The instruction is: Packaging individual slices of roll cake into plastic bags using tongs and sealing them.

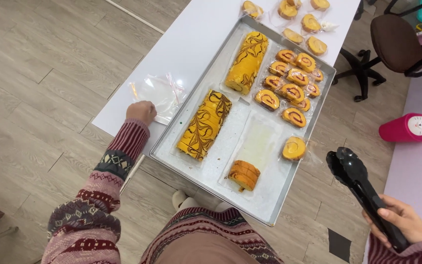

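The left hand [141, 111] is resting on the white tabletop [196, 34], its fingers curled down onto a small stack of clear plastic bags with red-striped sealing strips [159, 93]; it seems to be pinching at the near edge of the top bag. The right hand [402, 221] is gripping a pair of black plastic tongs [355, 178] by the handle end, holding them off the tabletop's edge above the wooden floor [35, 68], with the scoops closed together and carrying nothing.

To the right of the left hand, a large rectangular metal tray [269, 200] is holding two long yellow roll cakes with brown marbled tops [204, 125], one nearer and one farther. Between the two hands, a short brown-crusted stub of sliced cake [243, 174] is sitting on a sheet of paper. To do this well, I judge the left fingers should be lifting only the top bag and parting its mouth wide, while the tongs are taking a slice by its crust and not its soft swirl.

Beyond the tongs, a cluster of swirl-patterned cake slices in clear wrappers [291, 83] is filling the tray's far corner, with one wrapped slice [294, 148] lying apart, nearer the right hand. More wrapped slices [305, 22] are lying on the tabletop past the tray. No labels are showing on them.
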